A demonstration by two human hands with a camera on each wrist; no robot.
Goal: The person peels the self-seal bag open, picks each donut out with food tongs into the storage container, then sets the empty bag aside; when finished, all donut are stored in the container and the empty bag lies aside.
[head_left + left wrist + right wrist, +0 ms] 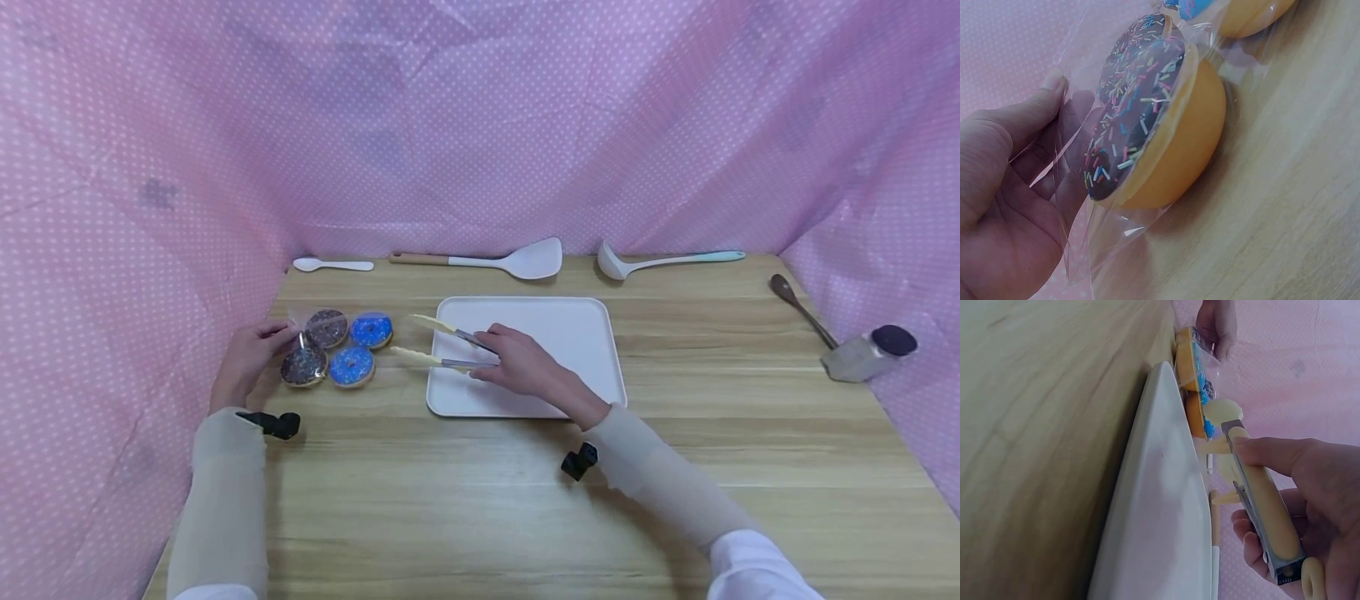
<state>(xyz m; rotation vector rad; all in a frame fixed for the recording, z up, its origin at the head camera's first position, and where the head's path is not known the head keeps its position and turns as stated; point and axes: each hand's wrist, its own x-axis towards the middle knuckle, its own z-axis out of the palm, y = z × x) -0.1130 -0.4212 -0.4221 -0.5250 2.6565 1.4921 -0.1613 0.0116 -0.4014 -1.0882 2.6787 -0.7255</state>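
My left hand [251,354] pinches the edge of a clear plastic bag [1075,169] between thumb and fingers. Under its film lies a chocolate-glazed donut [1141,125] with colored sprinkles; a second chocolate donut [327,328] is behind it. Two blue-glazed donuts, one at the back [372,330] and one in front [352,367], lie just to their right. My right hand [521,360] grips tongs [1263,500] with pale yellow tips and metal-edged arms. The tongs' arms are spread, pointing left toward the blue donuts, with nothing between the tips. They hang over the left part of a white tray [570,333].
Along the table's back edge lie a small white spoon [333,265], a white spatula [532,260] with a wooden handle, and a ladle [615,265]. At the right are a dark spoon [802,310] and a black-capped container [862,358]. Pink dotted cloth [480,125] surrounds the table.
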